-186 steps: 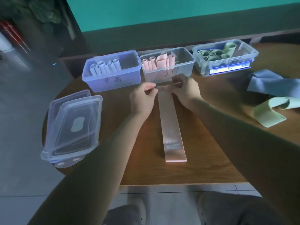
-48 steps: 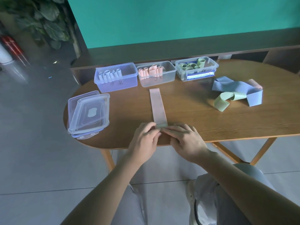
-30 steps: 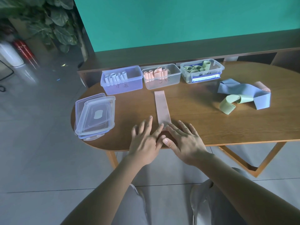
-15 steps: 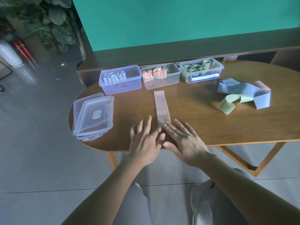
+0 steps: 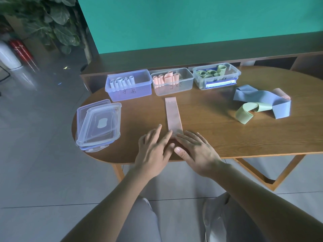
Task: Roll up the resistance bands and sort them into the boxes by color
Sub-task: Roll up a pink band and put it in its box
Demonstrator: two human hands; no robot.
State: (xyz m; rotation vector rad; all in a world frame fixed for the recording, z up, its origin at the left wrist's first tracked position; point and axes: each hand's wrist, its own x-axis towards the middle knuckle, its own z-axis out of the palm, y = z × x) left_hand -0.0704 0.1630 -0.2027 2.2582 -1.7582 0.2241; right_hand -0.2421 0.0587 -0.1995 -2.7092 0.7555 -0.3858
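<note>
Pink band (image 5: pixel 173 116) lies flat on the wooden table (image 5: pixel 227 137), running from just in front of the pink box (image 5: pixel 173 81) toward the near edge. Both hands sit on its near end, fingers straight and spread, pressing down: left hand (image 5: pixel 154 151) on the left side, right hand (image 5: pixel 197 152) on the right. Any rolled portion is hidden under them. Blue box (image 5: pixel 128 84) left of pink, green box (image 5: pixel 216 75) right. Loose blue, green and pink bands (image 5: pixel 262 106) piled far right. Stacked lids (image 5: pixel 98 123) at left.
</note>
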